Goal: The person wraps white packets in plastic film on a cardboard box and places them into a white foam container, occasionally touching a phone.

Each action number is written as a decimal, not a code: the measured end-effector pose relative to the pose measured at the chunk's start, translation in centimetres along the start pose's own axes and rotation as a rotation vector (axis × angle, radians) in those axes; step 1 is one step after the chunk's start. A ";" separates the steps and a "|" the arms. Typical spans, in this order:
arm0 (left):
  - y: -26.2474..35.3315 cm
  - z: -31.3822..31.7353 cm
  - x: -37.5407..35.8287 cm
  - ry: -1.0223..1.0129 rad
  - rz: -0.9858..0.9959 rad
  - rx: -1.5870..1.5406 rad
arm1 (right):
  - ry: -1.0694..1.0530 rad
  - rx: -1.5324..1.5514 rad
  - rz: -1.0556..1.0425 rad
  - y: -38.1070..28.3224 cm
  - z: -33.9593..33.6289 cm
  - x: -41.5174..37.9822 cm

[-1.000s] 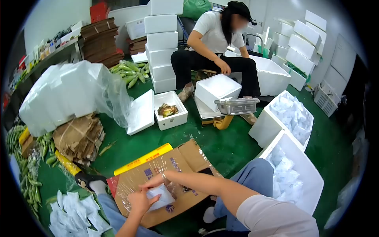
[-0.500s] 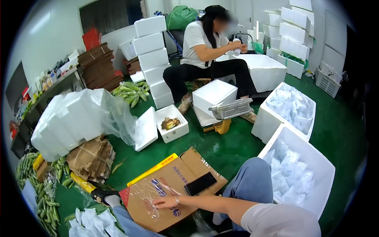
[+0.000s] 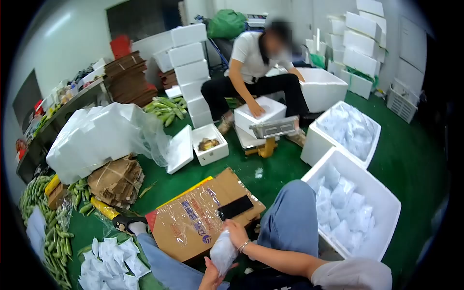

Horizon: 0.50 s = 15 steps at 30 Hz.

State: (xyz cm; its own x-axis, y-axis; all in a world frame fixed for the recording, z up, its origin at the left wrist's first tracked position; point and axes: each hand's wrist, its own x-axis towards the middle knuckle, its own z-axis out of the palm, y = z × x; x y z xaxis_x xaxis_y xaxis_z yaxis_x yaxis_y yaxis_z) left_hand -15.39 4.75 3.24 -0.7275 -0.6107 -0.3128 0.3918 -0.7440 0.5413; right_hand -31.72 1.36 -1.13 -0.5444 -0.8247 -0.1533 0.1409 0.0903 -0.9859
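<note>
Low in the head view, a white plastic-wrapped packet point(image 3: 223, 253) is held between both my hands, above my lap. My right hand point(image 3: 236, 235), with a bracelet at the wrist, closes round its upper end. At the lower end my left hand point(image 3: 211, 274) grips it, palm partly hidden. Just beyond them lies a flat cardboard box point(image 3: 169, 237) covered with clear plastic film point(image 3: 180, 218). A black phone point(image 3: 235, 208) rests on that cardboard. Several white packets point(image 3: 113, 263) are piled on the floor to the left.
Large foam boxes point(image 3: 389, 220) full of white packets stand at my right. Ahead, a co-worker point(image 3: 251, 58) sits by a scale point(image 3: 274, 128) with a foam box point(image 3: 263, 112). Left are bundled cardboard point(image 3: 117, 182), green corn cobs point(image 3: 50, 237) and wrapped foam boxes point(image 3: 92, 137).
My right hand has left the film on the cardboard and now holds a packet. My left hand has come into view on it too. The co-worker has bent forward, one hand at the foam box.
</note>
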 end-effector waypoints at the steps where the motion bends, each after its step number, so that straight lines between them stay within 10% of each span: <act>1: -0.4 0.4 -0.1 0.170 0.159 0.153 | 0.173 -0.207 0.075 1.0 -0.3 0.2; 4: -2.1 0.1 1.1 0.663 0.502 0.962 | 0.109 -0.548 -0.041 -1.4 0.5 -4.2; 5: -3.0 0.5 2.0 0.861 0.810 0.834 | 0.056 -0.767 -0.171 -2.7 0.6 -5.2; 7: -3.2 -4.4 4.3 0.962 0.689 0.364 | -0.263 -0.840 -0.351 -6.0 0.4 -7.7; 10: -3.0 -6.4 3.3 0.393 0.425 0.242 | -0.550 -1.015 -0.896 -7.6 -0.7 -11.5; 15: -3.0 -2.9 0.8 -0.126 -0.471 -0.064 | -0.775 -0.956 -1.196 -11.2 -0.4 -11.6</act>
State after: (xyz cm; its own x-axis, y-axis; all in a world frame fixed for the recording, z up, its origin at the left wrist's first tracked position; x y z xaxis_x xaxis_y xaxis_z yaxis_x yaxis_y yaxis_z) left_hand -15.53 5.71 -0.96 -0.8949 -0.1691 -0.4131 0.0345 -0.9489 0.3137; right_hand -27.29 10.10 11.67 0.5660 -0.7075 0.4232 -0.6777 -0.6916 -0.2499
